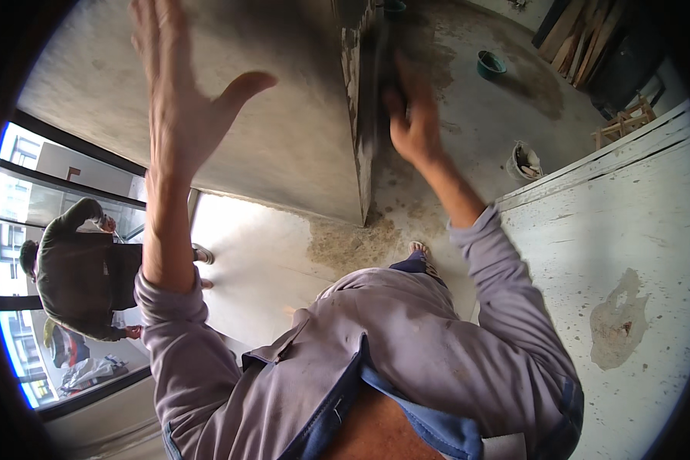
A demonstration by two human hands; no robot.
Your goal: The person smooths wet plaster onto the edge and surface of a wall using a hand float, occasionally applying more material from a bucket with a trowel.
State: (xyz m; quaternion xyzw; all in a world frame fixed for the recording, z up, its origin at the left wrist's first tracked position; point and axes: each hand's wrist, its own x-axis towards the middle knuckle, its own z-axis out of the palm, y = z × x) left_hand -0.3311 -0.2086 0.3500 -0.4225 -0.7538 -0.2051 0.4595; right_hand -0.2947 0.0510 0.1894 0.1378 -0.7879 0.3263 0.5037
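Note:
My left hand (178,123) is raised with its fingers straight and thumb spread wide, holding nothing. Behind it stretches a grey plastered wall (276,146); whether the palm touches it I cannot tell. My right hand (418,130) is up beside the wall's rough, ragged end edge (354,100), its fingers smeared by motion. A dark blurred upright strip (372,84) lies between that hand and the edge. Whether my right fingers grip it is unclear.
A green basin (491,65) and a white bucket (524,161) stand on the stained floor. Wooden planks (583,38) lean at the far right, near a small wooden stool (627,121). A white speckled surface (590,253) is at my right. Another person (84,264) works by the windows at left.

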